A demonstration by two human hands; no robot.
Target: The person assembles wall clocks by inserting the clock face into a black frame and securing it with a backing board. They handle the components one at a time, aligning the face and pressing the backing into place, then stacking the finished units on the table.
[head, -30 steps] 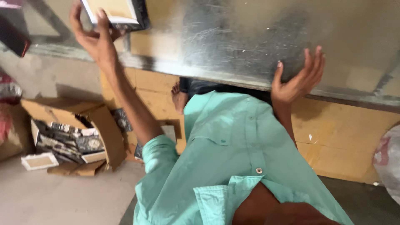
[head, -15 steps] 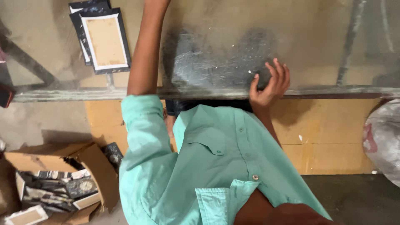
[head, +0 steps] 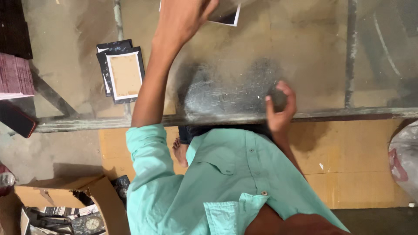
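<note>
Two bare hands work over a dusty glass worktop (head: 313, 52) seen from above, the person's mint-green shirt (head: 226, 182) filling the lower middle of the view. The left hand (head: 183, 19) is stretched far forward across the glass, fingers bent downward over a white-edged dark card (head: 226, 18) near the top edge; the hand covers most of that card, and I cannot tell whether its grip is pinching the card or only resting on it. The right hand (head: 281, 109) sits at the near edge of the worktop, fingers curled loosely inward with nothing seen between them, the thumb apart from the fingertips, close to a scuffed grey patch (head: 226, 93) on the glass. To the left of the outstretched arm lies a small stack of black-bordered picture frames (head: 122, 74), the top one showing a tan backing with a white rim, flat on the glass and well apart from both hands. A pile of pinkish sheets (head: 15, 76) sits at the far left edge. Below the worktop, an open cardboard box (head: 65, 202) on the floor holds dark printed items, and a bare foot (head: 180, 150) shows on the yellowish floor board (head: 348, 161).
</note>
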